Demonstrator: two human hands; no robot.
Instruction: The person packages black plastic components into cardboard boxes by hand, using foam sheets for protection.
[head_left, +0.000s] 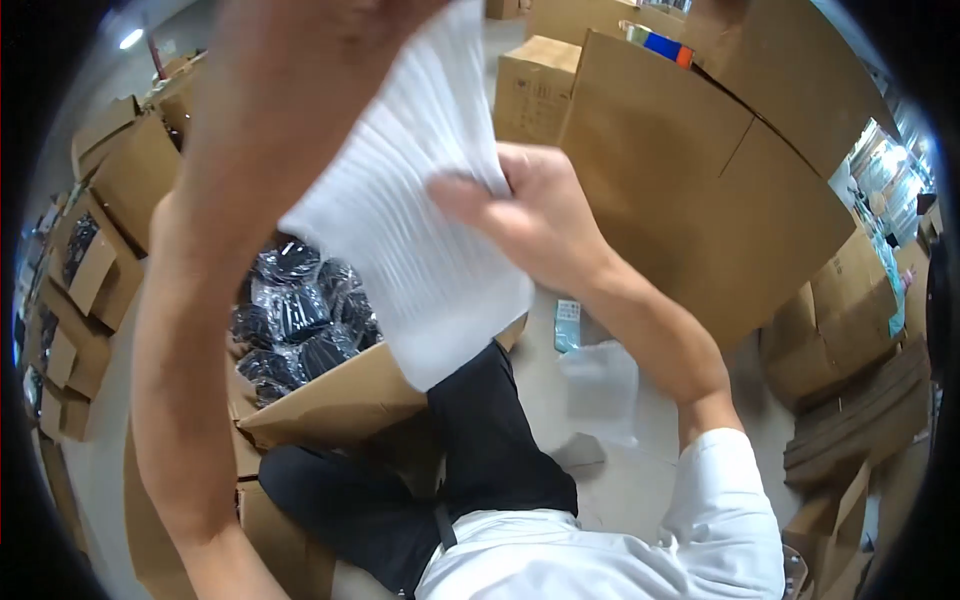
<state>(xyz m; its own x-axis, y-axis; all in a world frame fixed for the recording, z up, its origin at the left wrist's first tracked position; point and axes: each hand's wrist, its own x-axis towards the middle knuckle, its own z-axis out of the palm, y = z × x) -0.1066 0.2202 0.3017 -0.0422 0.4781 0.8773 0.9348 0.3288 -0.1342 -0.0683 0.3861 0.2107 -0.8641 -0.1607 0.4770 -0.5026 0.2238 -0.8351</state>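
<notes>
Grips a white ribbed foam sheet by its right edge with the right hand, with the thumb across the near face. Holds the left hand high at the upper edge of the view, near the sheet's top end; cannot tell its grip, with the fingers cut off from sight. Dangles the sheet at a slant above the black trousers, partly in front of an open carton of black items in clear plastic wrap. Has a clear plastic bag and a small teal packet on the floor to the right. Faces a large brown cardboard panel beyond the right hand. Has stacked flat cardboard at far right.
</notes>
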